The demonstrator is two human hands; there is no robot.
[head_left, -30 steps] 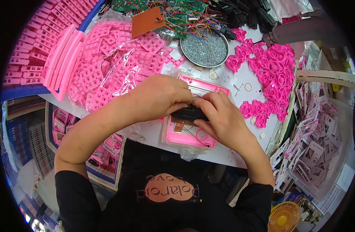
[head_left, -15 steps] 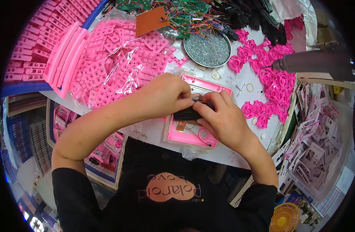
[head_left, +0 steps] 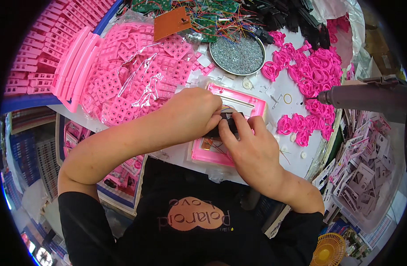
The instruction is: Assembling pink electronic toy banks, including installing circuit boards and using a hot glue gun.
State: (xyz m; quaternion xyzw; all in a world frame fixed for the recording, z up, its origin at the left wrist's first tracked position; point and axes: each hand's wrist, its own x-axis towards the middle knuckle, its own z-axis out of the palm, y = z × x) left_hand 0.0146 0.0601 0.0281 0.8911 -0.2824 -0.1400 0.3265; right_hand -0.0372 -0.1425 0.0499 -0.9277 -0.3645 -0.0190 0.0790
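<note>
A pink plastic housing lies on the white tabletop in front of me, with coloured wires inside it. Over its middle is a black plastic part, largely covered by my fingers. My left hand is closed, thumb and fingers pinched at the black part's left end. From the right, my right hand grips the same part between thumb and fingers. The exact contact under the fingertips is hidden.
Beyond the housing stands a round metal dish of small screws. Bagged pink keypads lie left, pink ring-shaped parts right. A grey power screwdriver hangs over the right side. Green circuit boards with wires lie at the back.
My right hand has shifted slightly right and toward me, and the black part is tilted differently. The hanging screwdriver has swung lower.
</note>
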